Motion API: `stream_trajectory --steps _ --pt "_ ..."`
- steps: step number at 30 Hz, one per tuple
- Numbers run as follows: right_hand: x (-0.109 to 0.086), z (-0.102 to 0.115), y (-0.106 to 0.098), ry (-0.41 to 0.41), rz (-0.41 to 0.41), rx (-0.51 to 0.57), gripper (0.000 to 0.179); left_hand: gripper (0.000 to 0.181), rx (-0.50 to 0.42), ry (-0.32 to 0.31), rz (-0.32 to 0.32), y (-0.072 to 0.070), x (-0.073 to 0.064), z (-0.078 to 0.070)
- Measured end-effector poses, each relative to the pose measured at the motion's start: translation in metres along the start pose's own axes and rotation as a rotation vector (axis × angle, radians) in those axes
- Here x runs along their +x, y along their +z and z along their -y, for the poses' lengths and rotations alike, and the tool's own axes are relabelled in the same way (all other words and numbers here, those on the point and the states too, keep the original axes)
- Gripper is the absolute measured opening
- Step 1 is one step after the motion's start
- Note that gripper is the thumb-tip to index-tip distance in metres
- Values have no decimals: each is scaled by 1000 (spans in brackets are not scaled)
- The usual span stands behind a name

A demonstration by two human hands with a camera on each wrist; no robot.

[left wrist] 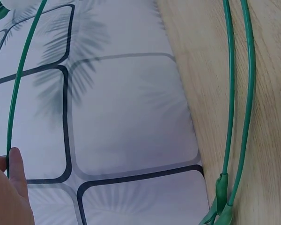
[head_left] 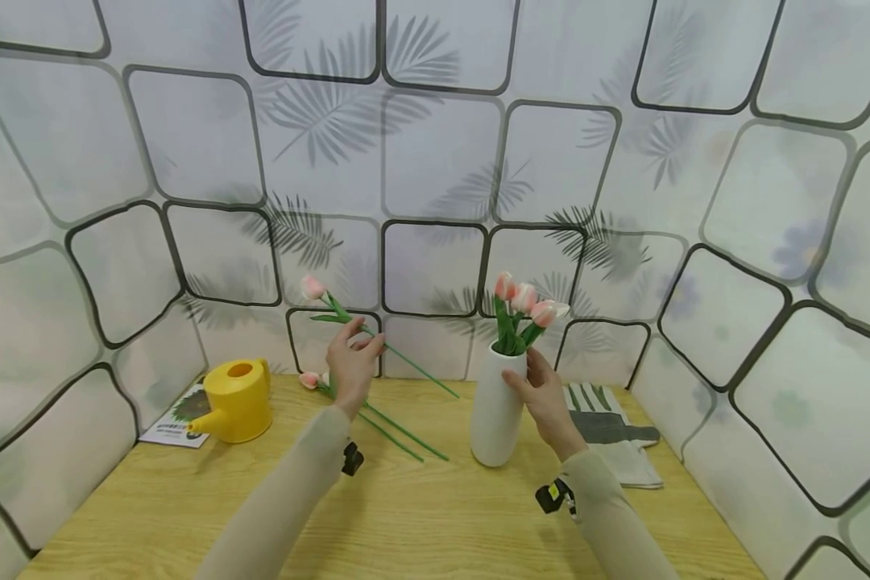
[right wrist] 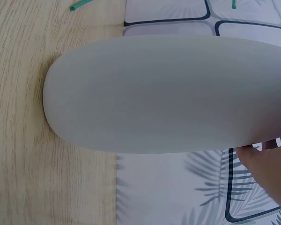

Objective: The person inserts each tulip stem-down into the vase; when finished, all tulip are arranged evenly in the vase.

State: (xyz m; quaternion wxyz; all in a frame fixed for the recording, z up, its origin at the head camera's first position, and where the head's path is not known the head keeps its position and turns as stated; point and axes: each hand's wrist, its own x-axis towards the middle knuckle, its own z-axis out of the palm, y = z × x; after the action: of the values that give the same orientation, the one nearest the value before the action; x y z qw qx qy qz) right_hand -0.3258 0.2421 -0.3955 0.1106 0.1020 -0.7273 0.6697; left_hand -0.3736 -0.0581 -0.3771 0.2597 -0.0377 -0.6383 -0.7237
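My left hand (head_left: 353, 366) pinches the green stem of an artificial pink tulip (head_left: 313, 287), held up at a slant with its bloom toward the left and its stem end over the table. In the left wrist view, thumb and finger meet on that stem (left wrist: 16, 84). Beneath this hand, two more tulips (head_left: 309, 379) lie on the table, stems pointing right. A tall white vase (head_left: 495, 411) stands upright, holding several pink tulips (head_left: 524, 298). My right hand (head_left: 547, 399) grips the vase's right side below the mouth; the right wrist view shows its smooth body (right wrist: 164, 93).
A yellow watering can (head_left: 238, 407) stands at the left, beside a printed card (head_left: 177, 423) with a flower picture. Grey and white gloves (head_left: 612, 435) with green stripes lie behind my right forearm. Patterned walls border the wooden table (head_left: 435, 524) at the back and sides.
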Motion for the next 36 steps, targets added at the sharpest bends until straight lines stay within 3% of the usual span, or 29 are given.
stream_trajectory --steps 14,26,36 --pt "-1 2 0 -7 -3 -3 75 50 -197 7 -49 16 4 -10" --pt "-1 -2 0 -15 -2 8 76 52 -349 26 -93 38 13 -38" --pt "-2 -1 0 -15 11 14 74 50 -289 70 -72 60 14 -53"
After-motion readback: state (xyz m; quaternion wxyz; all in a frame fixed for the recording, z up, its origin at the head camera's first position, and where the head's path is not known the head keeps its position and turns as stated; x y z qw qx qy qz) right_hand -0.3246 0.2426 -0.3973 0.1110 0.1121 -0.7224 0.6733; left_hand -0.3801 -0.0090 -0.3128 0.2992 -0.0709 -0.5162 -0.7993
